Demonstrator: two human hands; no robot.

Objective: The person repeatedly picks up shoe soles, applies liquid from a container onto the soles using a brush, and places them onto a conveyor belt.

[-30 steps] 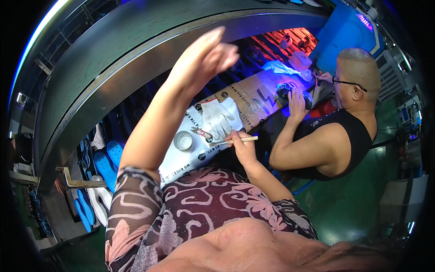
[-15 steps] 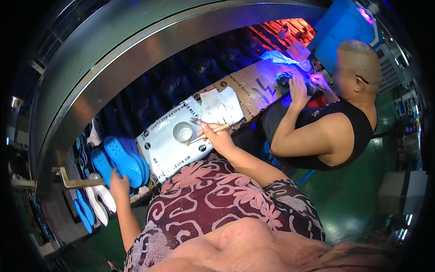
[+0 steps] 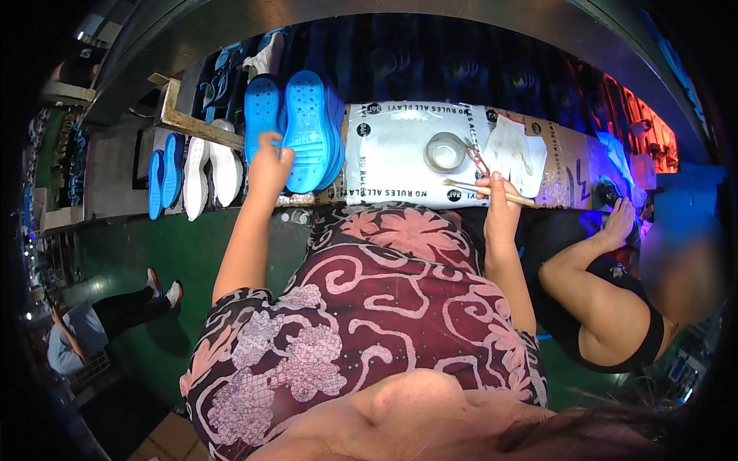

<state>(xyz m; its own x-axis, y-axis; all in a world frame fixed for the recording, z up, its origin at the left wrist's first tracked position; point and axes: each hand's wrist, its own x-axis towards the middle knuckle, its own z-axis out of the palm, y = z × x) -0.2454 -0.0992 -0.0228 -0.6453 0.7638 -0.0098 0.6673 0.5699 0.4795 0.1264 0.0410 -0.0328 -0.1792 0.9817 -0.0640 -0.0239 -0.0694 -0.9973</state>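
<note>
A stack of bright blue shoe soles (image 3: 309, 131) lies at the left end of the covered work surface. My left hand (image 3: 269, 167) is closed on the near end of a blue shoe sole (image 3: 264, 107) just left of that stack. My right hand (image 3: 501, 206) grips a thin brush (image 3: 523, 200) by its pale handle, bristles pointing left. Just beyond the bristles stands a round clear cup (image 3: 445, 152) on a white printed sheet (image 3: 388, 157). A small red-handled tool (image 3: 478, 159), whose kind I cannot make out, lies beside the cup.
White soles (image 3: 197, 177) and smaller blue soles (image 3: 156, 183) lie further left, near a worn metal bracket (image 3: 181, 119). A white cloth (image 3: 516, 150) rests right of the cup. A co-worker (image 3: 607, 284) sits close on my right; another person (image 3: 81, 338) is at far left.
The view has swung left, bringing another person into sight. My left hand remains at the blue sole. My right hand still holds the brush near the cup.
</note>
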